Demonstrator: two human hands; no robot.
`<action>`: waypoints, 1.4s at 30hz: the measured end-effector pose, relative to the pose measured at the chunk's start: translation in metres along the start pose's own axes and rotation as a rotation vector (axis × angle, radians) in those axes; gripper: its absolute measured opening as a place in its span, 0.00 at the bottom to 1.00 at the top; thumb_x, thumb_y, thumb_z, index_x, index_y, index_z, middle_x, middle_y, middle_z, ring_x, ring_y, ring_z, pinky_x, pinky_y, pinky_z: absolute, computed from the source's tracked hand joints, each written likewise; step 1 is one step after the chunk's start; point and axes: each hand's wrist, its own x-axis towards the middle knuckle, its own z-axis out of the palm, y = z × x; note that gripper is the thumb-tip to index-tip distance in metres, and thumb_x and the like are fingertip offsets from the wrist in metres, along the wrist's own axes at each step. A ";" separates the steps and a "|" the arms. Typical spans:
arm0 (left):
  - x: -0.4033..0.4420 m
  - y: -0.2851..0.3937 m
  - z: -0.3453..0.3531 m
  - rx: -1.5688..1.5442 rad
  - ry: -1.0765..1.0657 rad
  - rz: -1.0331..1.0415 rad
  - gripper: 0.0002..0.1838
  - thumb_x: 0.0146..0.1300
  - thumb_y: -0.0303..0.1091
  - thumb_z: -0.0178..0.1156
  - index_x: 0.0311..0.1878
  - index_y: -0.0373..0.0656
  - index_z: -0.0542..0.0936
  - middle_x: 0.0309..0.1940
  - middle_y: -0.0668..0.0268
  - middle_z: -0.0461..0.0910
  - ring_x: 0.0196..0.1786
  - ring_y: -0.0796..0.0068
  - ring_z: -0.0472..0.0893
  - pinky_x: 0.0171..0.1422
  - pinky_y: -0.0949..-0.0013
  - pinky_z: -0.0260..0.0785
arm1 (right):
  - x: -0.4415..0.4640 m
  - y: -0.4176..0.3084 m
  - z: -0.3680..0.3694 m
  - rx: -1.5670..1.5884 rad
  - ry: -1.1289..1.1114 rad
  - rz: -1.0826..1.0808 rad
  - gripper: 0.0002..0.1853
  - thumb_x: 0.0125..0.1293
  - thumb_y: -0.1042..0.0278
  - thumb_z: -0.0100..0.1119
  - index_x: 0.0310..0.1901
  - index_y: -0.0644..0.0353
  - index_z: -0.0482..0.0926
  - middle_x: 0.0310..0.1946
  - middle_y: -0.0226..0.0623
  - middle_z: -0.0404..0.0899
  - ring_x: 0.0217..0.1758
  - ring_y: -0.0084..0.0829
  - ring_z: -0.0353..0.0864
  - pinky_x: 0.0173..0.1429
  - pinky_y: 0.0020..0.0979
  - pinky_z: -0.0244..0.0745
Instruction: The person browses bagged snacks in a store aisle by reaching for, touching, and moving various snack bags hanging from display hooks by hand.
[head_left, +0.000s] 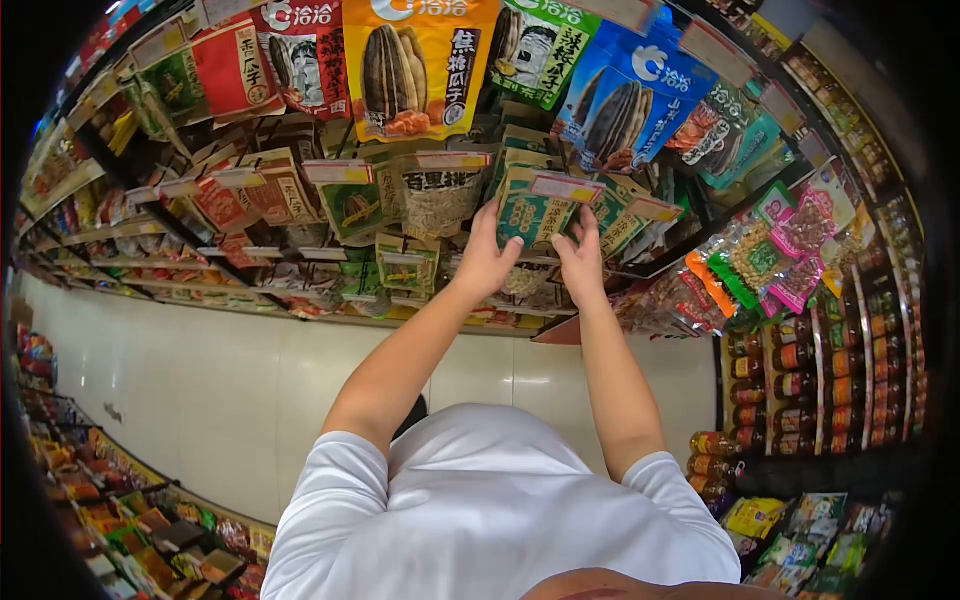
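Observation:
Both of my hands are at a teal snack bag (535, 216) hanging on the shelf rack, below a red-and-white price tag (566, 187). My left hand (487, 254) lies along the bag's left edge, thumb on its front and fingers partly behind it. On the right edge, my right hand (580, 252) has its thumb and fingers around the side. A clear-windowed bag (440, 197) hangs just left of my left hand, and green bags (622, 222) hang right of my right hand.
Large sunflower seed bags, one yellow (411, 70) and one blue (632, 95), hang above. Colourful snack packs (750, 250) hang at the right, near bottle shelves (800, 385). Behind the shelf's lower edge runs a pale tiled floor (200, 375). More goods (150, 540) fill the lower left.

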 end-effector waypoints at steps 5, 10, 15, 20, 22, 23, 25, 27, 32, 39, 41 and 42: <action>-0.010 -0.018 0.005 -0.022 0.016 0.087 0.37 0.68 0.33 0.61 0.77 0.34 0.59 0.79 0.40 0.52 0.81 0.39 0.55 0.82 0.52 0.53 | 0.005 -0.012 0.017 -0.043 0.043 0.135 0.47 0.69 0.70 0.65 0.82 0.62 0.45 0.81 0.58 0.49 0.85 0.51 0.51 0.81 0.45 0.58; 0.005 -0.016 -0.017 -0.127 0.025 0.099 0.20 0.66 0.32 0.64 0.60 0.43 0.73 0.82 0.37 0.45 0.83 0.35 0.54 0.82 0.48 0.54 | 0.001 -0.005 0.024 0.013 0.004 0.131 0.50 0.69 0.68 0.66 0.83 0.60 0.41 0.81 0.57 0.48 0.84 0.50 0.50 0.82 0.46 0.55; 0.033 -0.035 -0.021 -0.260 -0.105 0.029 0.14 0.69 0.35 0.64 0.50 0.42 0.70 0.77 0.38 0.61 0.80 0.38 0.62 0.78 0.51 0.59 | 0.002 -0.005 0.033 -0.048 0.044 0.189 0.51 0.70 0.69 0.66 0.83 0.59 0.39 0.81 0.55 0.50 0.84 0.48 0.52 0.82 0.44 0.54; 0.052 -0.029 -0.032 -0.310 -0.183 -0.216 0.28 0.77 0.45 0.56 0.71 0.38 0.64 0.73 0.45 0.67 0.63 0.63 0.77 0.70 0.60 0.67 | -0.001 -0.022 0.041 -0.114 0.051 0.249 0.54 0.69 0.62 0.68 0.83 0.60 0.38 0.83 0.58 0.43 0.87 0.53 0.43 0.84 0.50 0.50; 0.063 -0.026 -0.028 -0.216 -0.144 -0.199 0.39 0.79 0.52 0.49 0.83 0.39 0.51 0.78 0.45 0.61 0.76 0.54 0.68 0.78 0.59 0.60 | -0.002 -0.018 0.044 -0.088 0.069 0.216 0.54 0.68 0.63 0.68 0.83 0.61 0.38 0.83 0.57 0.45 0.86 0.51 0.47 0.84 0.48 0.52; 0.073 -0.035 -0.021 -0.183 -0.124 -0.199 0.40 0.80 0.53 0.47 0.83 0.39 0.50 0.79 0.45 0.60 0.78 0.52 0.66 0.79 0.59 0.58 | -0.001 -0.018 0.045 -0.112 0.079 0.216 0.54 0.68 0.63 0.68 0.83 0.61 0.38 0.83 0.56 0.45 0.86 0.51 0.48 0.83 0.47 0.54; 0.087 -0.048 -0.013 -0.203 -0.134 -0.212 0.41 0.80 0.56 0.42 0.85 0.41 0.47 0.82 0.47 0.53 0.82 0.49 0.60 0.82 0.59 0.53 | -0.001 -0.013 0.046 -0.123 0.088 0.199 0.54 0.68 0.63 0.67 0.83 0.61 0.38 0.82 0.55 0.47 0.84 0.50 0.52 0.81 0.45 0.57; 0.092 -0.048 -0.011 -0.117 -0.106 -0.213 0.40 0.80 0.57 0.43 0.85 0.42 0.50 0.82 0.47 0.53 0.82 0.48 0.59 0.82 0.58 0.53 | -0.001 -0.005 0.046 -0.096 0.091 0.163 0.54 0.68 0.62 0.67 0.84 0.61 0.39 0.82 0.55 0.51 0.82 0.50 0.57 0.79 0.44 0.60; 0.084 -0.045 -0.010 -0.046 -0.089 -0.136 0.35 0.78 0.55 0.47 0.79 0.40 0.64 0.74 0.39 0.61 0.76 0.39 0.63 0.80 0.55 0.56 | -0.001 0.011 0.041 -0.146 0.113 0.096 0.54 0.67 0.59 0.69 0.83 0.61 0.41 0.80 0.56 0.56 0.79 0.49 0.63 0.76 0.42 0.65; 0.112 -0.089 0.008 0.196 0.062 0.204 0.29 0.79 0.52 0.45 0.67 0.36 0.74 0.71 0.40 0.66 0.73 0.37 0.66 0.80 0.52 0.55 | -0.011 0.019 0.041 -0.105 0.101 0.042 0.53 0.67 0.60 0.69 0.83 0.61 0.43 0.79 0.56 0.58 0.77 0.46 0.66 0.75 0.41 0.66; 0.140 -0.142 0.024 0.371 0.049 0.416 0.30 0.79 0.54 0.42 0.63 0.35 0.74 0.71 0.40 0.67 0.72 0.37 0.66 0.80 0.53 0.54 | -0.012 0.020 0.038 -0.111 0.074 0.027 0.51 0.68 0.60 0.68 0.83 0.60 0.43 0.79 0.57 0.57 0.77 0.47 0.66 0.76 0.42 0.66; 0.137 -0.126 0.019 0.202 0.046 0.209 0.31 0.79 0.55 0.40 0.62 0.35 0.75 0.69 0.40 0.69 0.72 0.38 0.67 0.80 0.53 0.55 | -0.019 0.011 0.038 -0.121 0.059 0.032 0.51 0.68 0.60 0.68 0.83 0.59 0.44 0.79 0.57 0.56 0.78 0.48 0.65 0.76 0.43 0.65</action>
